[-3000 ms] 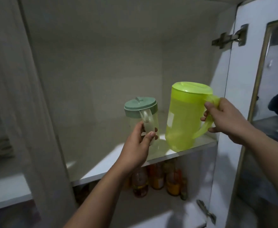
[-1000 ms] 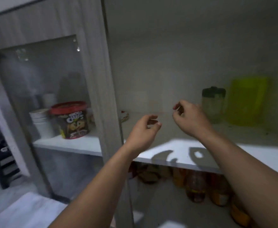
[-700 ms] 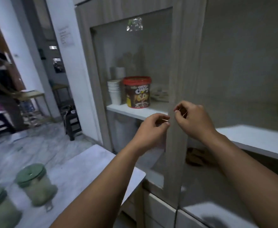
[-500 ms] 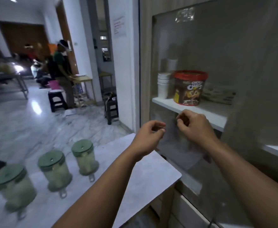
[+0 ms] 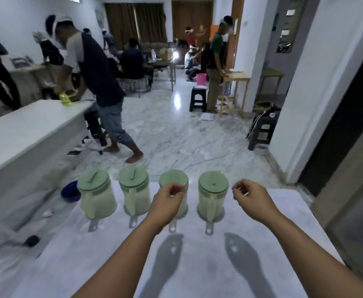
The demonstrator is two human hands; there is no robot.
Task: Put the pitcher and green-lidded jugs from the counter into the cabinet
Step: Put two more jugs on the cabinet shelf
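Several clear jugs with green lids stand in a row along the far edge of the white counter [image 5: 197, 265], handles toward me. From the left: one jug [image 5: 96, 195], a second [image 5: 136, 193], a third [image 5: 177, 183] partly hidden behind my left hand [image 5: 167, 203], and a fourth jug [image 5: 213, 195]. My left hand hovers in front of the third jug with fingers loosely curled, holding nothing. My right hand [image 5: 250, 200] hangs just right of the fourth jug, also curled and holding nothing. The cabinet and the yellow-green pitcher are out of view.
A second white counter [image 5: 25, 134] runs along the left, with a person [image 5: 99, 82] bent over it. Beyond lies a marble floor, with more people, stools and tables at the back. A white wall corner [image 5: 318, 93] and dark doorway stand at right.
Three seconds ago my hands set a jug and the pitcher on the cabinet shelf. They let go, and my view swung left from the cabinet to the counter's row of jugs.
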